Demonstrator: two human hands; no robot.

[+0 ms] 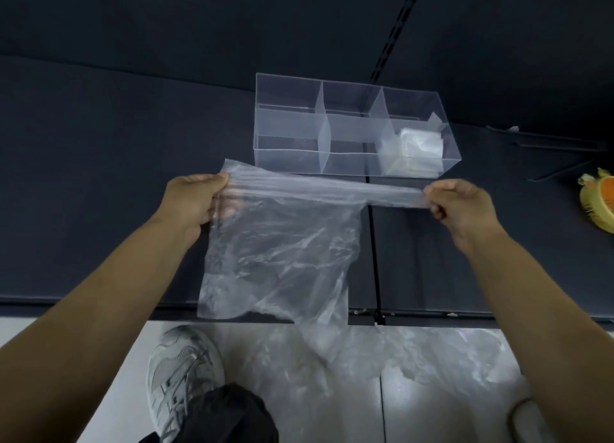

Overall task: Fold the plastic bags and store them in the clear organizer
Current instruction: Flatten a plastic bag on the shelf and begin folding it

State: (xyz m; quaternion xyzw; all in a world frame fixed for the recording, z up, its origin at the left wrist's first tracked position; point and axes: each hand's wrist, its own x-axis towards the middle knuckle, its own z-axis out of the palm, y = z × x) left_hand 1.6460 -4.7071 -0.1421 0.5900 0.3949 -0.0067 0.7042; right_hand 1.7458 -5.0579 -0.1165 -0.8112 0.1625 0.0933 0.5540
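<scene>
A clear plastic bag (285,253) hangs stretched between my hands above the near edge of the dark surface. My left hand (196,200) pinches its top left corner and my right hand (461,206) pinches the pulled-out top right end. The bag's body droops below my left hand. Behind the bag stands the clear organizer (335,127) with several compartments. A folded plastic bag (415,150) lies in its near right compartment. More loose plastic bags (415,353) lie on the pale floor below.
The dark padded surface (99,177) has a seam running toward me right of centre. An orange and yellow object (598,200) sits at the right edge. My grey shoe (182,369) and dark trouser leg stand on the floor.
</scene>
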